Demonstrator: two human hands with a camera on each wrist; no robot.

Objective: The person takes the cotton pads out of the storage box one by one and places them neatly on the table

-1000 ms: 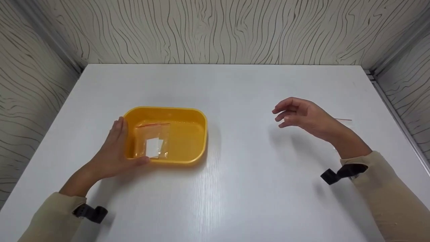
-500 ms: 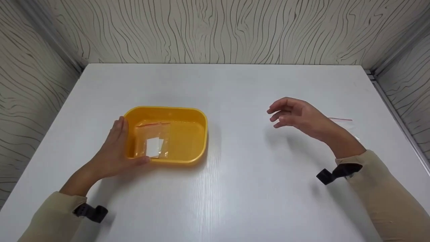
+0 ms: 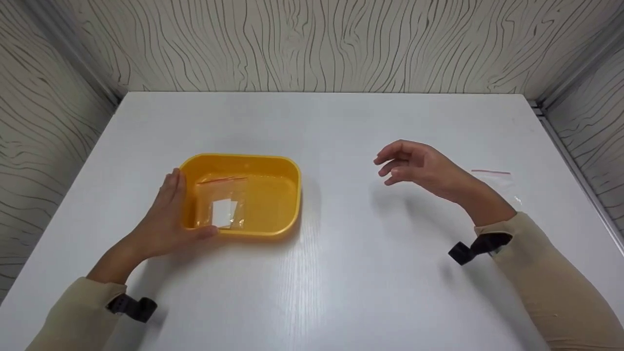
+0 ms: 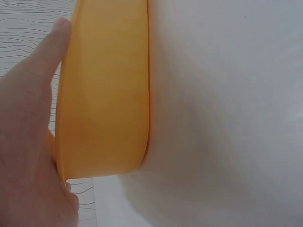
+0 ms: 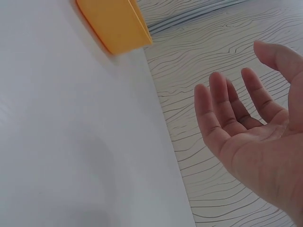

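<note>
At the left of the head view, my left hand rests against the near left corner of a yellow plastic tub. Its thumb lies along the front rim and its fairly straight fingers lie along the left side. The left wrist view shows the thumb on the rim of the tub. Inside the tub is a clear zip bag with a red seal line and white pieces in it. My right hand hangs above the table with loosely bent fingers, holding nothing; the right wrist view shows the bare palm.
Another clear zip bag with a red seal line lies on the white table, partly covered by the right forearm. Wood-patterned panels stand behind the table and at both sides.
My right hand has drifted left over the table, its fingers still loosely bent. More of the zip bag behind that forearm shows now. The left hand and the tub have stayed in place.
</note>
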